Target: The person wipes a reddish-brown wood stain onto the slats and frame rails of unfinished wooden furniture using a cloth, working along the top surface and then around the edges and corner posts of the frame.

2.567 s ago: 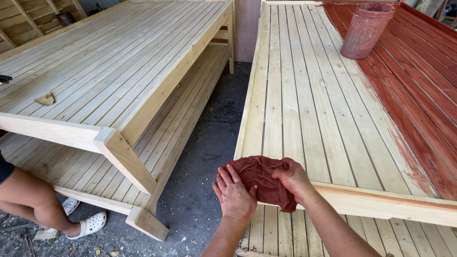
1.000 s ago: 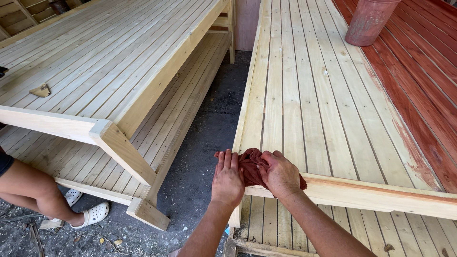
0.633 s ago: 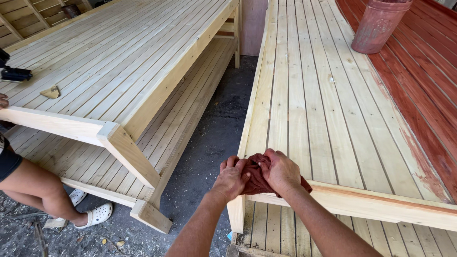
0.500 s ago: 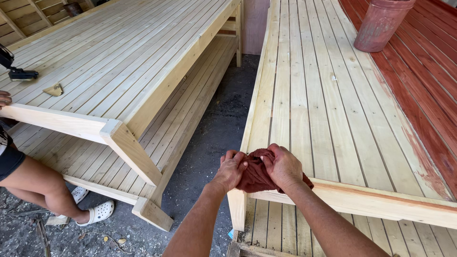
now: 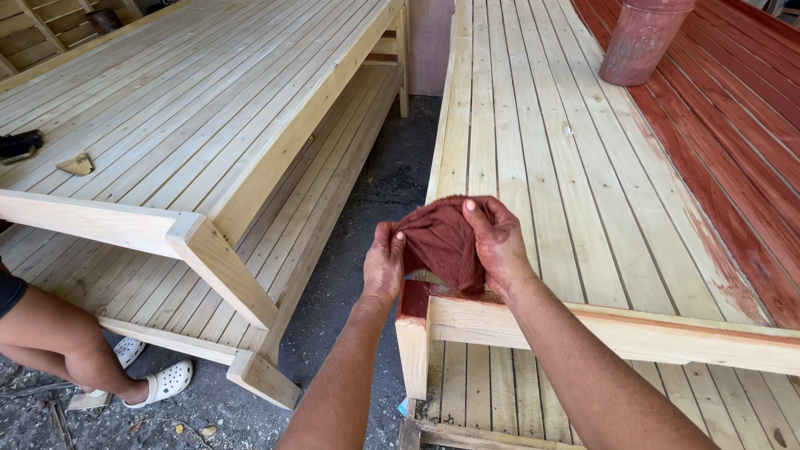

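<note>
Both my hands grip a reddish-brown stained rag [image 5: 442, 242] over the near left corner of a slatted wooden frame [image 5: 533, 167]. My left hand [image 5: 384, 265] pinches the rag's left edge. My right hand [image 5: 497, 242] holds its right side, fingers curled over the top. A fresh red-brown patch [image 5: 414, 298] marks the corner of the front rail [image 5: 633, 333] just under the rag. The right part of the frame [image 5: 733, 175] is stained red-brown; the left slats are bare pale wood.
A stained bucket [image 5: 640, 42] stands on the slats at the far right. A second bare wooden frame [image 5: 192, 108] lies to the left across a dark floor gap [image 5: 358, 242], with a small dark tool [image 5: 20, 145] and a scrap on it. Another person's legs in white shoes [image 5: 75, 350] are at lower left.
My hands have lifted the rag slightly and spread it between them at the corner. A red-brown patch now shows on the rail's corner. The view has shifted a little closer.
</note>
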`<state>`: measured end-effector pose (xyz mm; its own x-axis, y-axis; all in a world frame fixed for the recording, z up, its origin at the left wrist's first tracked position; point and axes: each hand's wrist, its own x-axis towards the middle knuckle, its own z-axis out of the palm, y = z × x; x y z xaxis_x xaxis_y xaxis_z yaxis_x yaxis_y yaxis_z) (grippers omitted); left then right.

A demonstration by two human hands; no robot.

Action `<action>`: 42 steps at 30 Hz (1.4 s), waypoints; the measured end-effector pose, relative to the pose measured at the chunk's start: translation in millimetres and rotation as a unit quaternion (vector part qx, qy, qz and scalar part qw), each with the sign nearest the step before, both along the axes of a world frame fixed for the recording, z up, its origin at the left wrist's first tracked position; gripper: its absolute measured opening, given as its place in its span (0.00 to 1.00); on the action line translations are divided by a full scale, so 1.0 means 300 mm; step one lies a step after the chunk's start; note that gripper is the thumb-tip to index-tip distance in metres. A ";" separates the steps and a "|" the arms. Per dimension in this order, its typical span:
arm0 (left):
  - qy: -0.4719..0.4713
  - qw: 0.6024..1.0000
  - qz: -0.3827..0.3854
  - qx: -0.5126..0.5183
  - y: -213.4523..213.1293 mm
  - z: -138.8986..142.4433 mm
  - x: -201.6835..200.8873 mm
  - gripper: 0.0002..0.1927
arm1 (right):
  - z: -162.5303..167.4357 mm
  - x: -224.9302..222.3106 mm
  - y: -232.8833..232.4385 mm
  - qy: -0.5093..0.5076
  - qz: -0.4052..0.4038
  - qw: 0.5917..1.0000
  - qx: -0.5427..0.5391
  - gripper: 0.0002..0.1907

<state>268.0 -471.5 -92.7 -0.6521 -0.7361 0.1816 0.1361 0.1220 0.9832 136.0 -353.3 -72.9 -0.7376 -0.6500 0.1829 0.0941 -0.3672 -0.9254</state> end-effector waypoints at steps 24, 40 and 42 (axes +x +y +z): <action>-0.447 0.762 -0.104 -0.456 0.172 -0.012 0.040 0.39 | -0.204 -0.213 0.214 -0.084 -0.204 0.961 0.167 0.21; -0.326 0.738 -0.210 -0.552 0.661 -0.134 -0.287 0.25 | -0.246 -0.417 0.547 -0.086 -0.316 0.942 0.069 0.19; -0.324 0.739 -0.251 -0.534 0.789 -0.132 -0.388 0.23 | -0.230 -0.455 0.629 -0.065 -0.331 0.940 0.056 0.19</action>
